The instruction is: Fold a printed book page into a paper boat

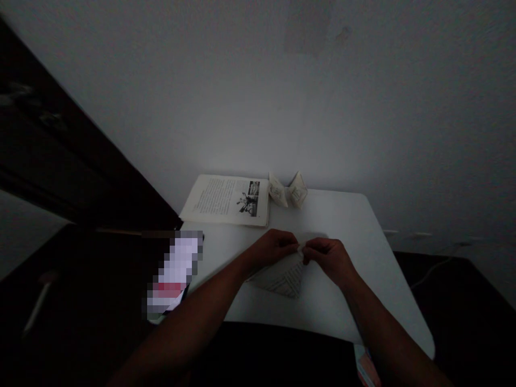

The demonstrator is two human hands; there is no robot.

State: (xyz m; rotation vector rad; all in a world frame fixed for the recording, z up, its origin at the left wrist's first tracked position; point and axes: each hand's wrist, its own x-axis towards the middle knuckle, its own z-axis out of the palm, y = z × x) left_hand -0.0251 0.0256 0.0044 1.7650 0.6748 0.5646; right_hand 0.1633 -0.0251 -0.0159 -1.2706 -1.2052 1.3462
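Observation:
A folded sheet of printed paper lies over the white table, its top corner raised between my hands. My left hand is closed, thumb and fingers pinching the paper near that corner. From the other side my right hand pinches the same corner, its fingertips almost meeting the left ones. Diagonal creases and lines of print show on the lower part of the paper. The left hand and forearm cover its upper left edge.
An open book with text and pictures lies at the table's back left. Beside it stands a folded paper shape. A phone with a blurred-out screen rests on the left edge of the white table. A wall rises behind.

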